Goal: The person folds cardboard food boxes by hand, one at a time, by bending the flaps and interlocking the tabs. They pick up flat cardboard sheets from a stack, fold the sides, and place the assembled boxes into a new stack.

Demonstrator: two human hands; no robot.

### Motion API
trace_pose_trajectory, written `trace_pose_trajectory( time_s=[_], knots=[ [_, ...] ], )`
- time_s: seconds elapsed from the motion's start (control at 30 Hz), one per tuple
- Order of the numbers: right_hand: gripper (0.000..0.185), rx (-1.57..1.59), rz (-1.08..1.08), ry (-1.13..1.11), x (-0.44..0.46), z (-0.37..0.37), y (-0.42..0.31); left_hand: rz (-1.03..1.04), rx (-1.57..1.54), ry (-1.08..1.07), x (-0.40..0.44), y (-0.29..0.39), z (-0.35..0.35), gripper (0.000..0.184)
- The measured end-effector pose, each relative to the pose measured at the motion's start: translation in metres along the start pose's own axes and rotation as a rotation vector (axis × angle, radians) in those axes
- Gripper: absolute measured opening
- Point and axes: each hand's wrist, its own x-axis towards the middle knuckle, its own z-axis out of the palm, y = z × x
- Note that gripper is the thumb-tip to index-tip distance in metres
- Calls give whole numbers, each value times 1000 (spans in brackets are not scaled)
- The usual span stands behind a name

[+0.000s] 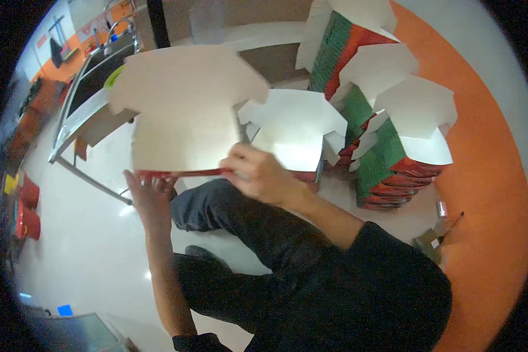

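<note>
A cardboard takeaway box (188,135), white inside with a red outer edge, is held up in front of me with its large flap raised. My right hand (255,175) is closed on its lower right corner, thumb and fingers pinching the edge. Under its lower left edge my left hand (151,196) grips it, the fingers partly hidden behind the board. Just behind, to the right, stands another open box (293,132) with a white inside and spread flaps. It is close to the right hand but apart from it.
Nested stacks of green and red boxes (387,167) stand on the floor at the right, with a taller stack (334,56) behind. A metal-framed sink table (70,132) is at the left. Red containers (28,208) sit at the far left. A small bottle (441,208) lies near the orange floor strip.
</note>
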Motion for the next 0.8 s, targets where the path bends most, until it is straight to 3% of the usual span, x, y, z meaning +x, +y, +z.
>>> trace_pose_trajectory(
  time_s=[0.07,0.1,0.27,0.33,0.47,0.57,0.67,0.8],
  knots=[
    [11,-129,82,17,-14,-36,12,-27,82,-140,17,-15,2,63],
    [11,-177,146,3,-25,-50,20,98,241,-323,28,-31,-5,59],
    [19,-328,326,-172,-78,-86,61,168,827,-500,42,-85,31,56],
    [23,-375,409,-321,-90,-93,64,154,906,-573,43,-106,41,58],
    [30,-370,441,-278,-105,-91,69,-9,994,-679,59,-142,48,62],
    [31,-371,438,-41,-110,-86,68,-86,965,-727,65,-151,49,62],
    [28,-308,573,274,-121,-80,68,-241,918,-713,61,-146,54,64],
    [25,-260,715,393,-135,-92,71,-296,861,-686,59,-147,56,67]
  ],
)
